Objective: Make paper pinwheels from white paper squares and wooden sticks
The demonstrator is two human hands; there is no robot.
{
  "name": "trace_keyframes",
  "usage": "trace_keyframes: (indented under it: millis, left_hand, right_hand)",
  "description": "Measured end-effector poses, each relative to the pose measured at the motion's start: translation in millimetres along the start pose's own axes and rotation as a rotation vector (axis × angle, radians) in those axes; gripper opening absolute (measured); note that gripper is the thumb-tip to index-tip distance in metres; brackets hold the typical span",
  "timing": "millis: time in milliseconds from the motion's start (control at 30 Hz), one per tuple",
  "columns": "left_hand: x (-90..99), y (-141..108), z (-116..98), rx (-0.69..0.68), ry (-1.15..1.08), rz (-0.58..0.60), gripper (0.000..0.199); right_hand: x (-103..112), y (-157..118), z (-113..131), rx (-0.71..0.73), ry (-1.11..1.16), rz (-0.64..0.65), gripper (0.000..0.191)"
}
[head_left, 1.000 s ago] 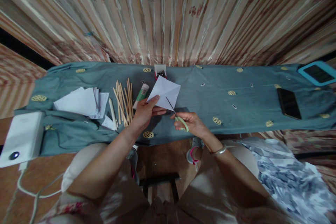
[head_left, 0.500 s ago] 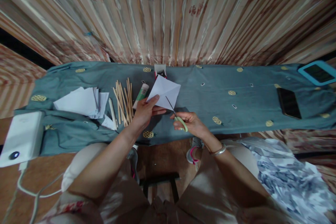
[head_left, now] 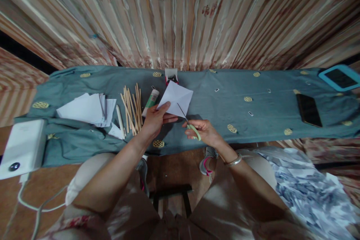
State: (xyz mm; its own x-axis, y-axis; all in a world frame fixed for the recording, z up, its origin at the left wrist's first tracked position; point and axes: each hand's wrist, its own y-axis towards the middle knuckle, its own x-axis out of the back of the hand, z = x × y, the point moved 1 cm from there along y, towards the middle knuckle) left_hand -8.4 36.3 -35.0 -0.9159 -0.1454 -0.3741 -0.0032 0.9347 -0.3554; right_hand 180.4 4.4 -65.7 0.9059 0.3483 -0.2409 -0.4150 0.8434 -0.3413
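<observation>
A white square of paper (head_left: 179, 95) with crease lines is pinched at its left corner by my left hand (head_left: 156, 119), thumb on top and fingers beneath. My right hand (head_left: 203, 132) is closed round the light green handles of a pair of scissors (head_left: 194, 129). The dark blade lies over the paper's lower corner and points toward its middle. Just left of the paper, partly behind my left hand, lies a green and white glue stick (head_left: 152, 99). Behind the paper's top corner stands a small open box (head_left: 171, 77) with dark bits in it.
Several wooden sticks (head_left: 131, 108), a white pen (head_left: 120, 120) and a stack of white paper (head_left: 84, 108) lie to the left on the green cloth (head_left: 208, 101). A white power bank (head_left: 25, 146) sits at the left edge. At the right are a phone (head_left: 308, 110) and a blue-framed tablet (head_left: 340, 78).
Almost nothing differs. Both hands, the paper and the scissors keep the same positions; the whole view has shifted very slightly.
</observation>
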Motion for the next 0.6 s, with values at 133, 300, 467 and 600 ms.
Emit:
trace_keyframes:
  millis: [133, 300, 467, 600]
  left_hand:
    - [-0.2, 0, 0, -0.007, -0.004, -0.003, 0.035]
    - [-0.2, -1, -1, -0.028, -0.015, 0.005, 0.040]
    - [3.7, 3, -8, -0.066, -0.057, -0.031, 0.041]
    - [8.8, 6, -15, -0.076, -0.082, -0.056, 0.037]
  right_hand:
    - [0, -1, 0, 0.009, -0.045, 0.013, 0.045]
    - [0, -5, 7, 0.011, -0.113, 0.101, 0.046]
    - [8, -11, 17, -0.026, -0.169, 0.172, 0.048]
    - [21, -17, 26, -0.063, -0.227, 0.176, 0.046]
